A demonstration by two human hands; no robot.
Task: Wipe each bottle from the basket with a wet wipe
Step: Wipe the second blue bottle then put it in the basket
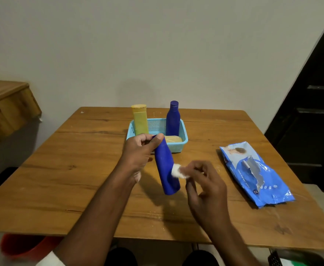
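My left hand (139, 150) grips the cap end of a blue bottle (166, 167), which hangs tilted above the table with its base toward me. My right hand (203, 181) pinches a small white wet wipe (177, 170) and presses it against the bottle's right side. Behind them a light blue basket (183, 140) holds an upright yellow bottle (140, 120), an upright blue bottle (173, 120) and a yellow item (173, 139) lying flat.
A blue pack of wet wipes (253, 173) lies torn open on the right of the wooden table (71, 169). A red bucket (23, 246) sits below the table's front left edge. A dark door frame stands at the right.
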